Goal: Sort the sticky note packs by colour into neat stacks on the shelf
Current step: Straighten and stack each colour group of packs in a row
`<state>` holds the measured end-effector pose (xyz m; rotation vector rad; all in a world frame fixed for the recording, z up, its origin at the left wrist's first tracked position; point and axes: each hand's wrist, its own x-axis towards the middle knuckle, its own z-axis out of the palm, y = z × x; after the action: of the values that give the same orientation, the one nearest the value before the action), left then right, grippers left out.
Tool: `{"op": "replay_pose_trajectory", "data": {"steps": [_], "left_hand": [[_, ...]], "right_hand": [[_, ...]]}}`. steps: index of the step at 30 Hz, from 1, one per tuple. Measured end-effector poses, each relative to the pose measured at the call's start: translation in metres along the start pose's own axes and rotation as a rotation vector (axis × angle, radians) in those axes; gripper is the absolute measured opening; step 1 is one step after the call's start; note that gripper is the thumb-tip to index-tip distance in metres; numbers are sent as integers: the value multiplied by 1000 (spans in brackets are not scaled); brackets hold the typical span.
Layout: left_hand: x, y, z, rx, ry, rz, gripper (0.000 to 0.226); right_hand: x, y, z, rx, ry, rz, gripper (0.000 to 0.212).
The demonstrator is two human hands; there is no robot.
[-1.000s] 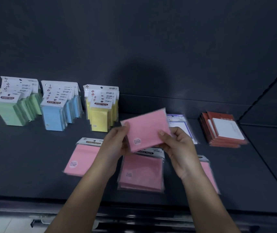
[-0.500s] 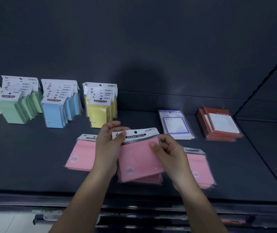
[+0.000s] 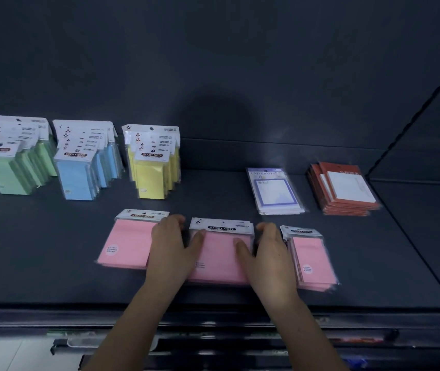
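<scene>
- The middle pink stack (image 3: pixel 220 254) lies flat at lower centre on the shelf (image 3: pixel 53 250). Its long axis runs bottom to top of frame, with the header card toward the top.
- The left grip (image 3: pixel 172 245) and right grip (image 3: pixel 271 253) clasp its 2 side edges, thumbs on top, and are equally near.
- Judged step: squaring this stack.
- Count:
  - 3 pink stacks, including the left pink stack (image 3: pixel 127 242) and the right pink stack (image 3: pixel 312 258).
  - 3 upright rows at upper left: green row (image 3: pixel 7 167), blue row (image 3: pixel 79 172), yellow row (image 3: pixel 152 172).
  - 1 purple-bordered pack (image 3: pixel 275 191).
  - 1 red stack (image 3: pixel 344 188).

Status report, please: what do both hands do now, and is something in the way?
Left hand and right hand grip the sides of the middle pink stack, thumbs on top. Stack flat on the shelf. Left pink stack and right pink stack crowd both hands.
</scene>
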<state>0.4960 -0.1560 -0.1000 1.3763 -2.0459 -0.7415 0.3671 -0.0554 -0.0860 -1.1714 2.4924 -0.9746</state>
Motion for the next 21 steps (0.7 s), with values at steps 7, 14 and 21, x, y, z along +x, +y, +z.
{"op": "replay_pose_trajectory", "data": {"steps": [7, 14, 21], "left_hand": [[-1, 10, 9, 206, -119, -119, 42], [-1, 22, 7, -462, -169, -228, 26], [-1, 18, 3, -893, -78, 42, 73]], "right_hand": [[-1, 3, 6, 235, -47, 31, 39], [3, 4, 12, 658, 68, 55, 42], [17, 4, 5, 1029, 18, -6, 60]]}}
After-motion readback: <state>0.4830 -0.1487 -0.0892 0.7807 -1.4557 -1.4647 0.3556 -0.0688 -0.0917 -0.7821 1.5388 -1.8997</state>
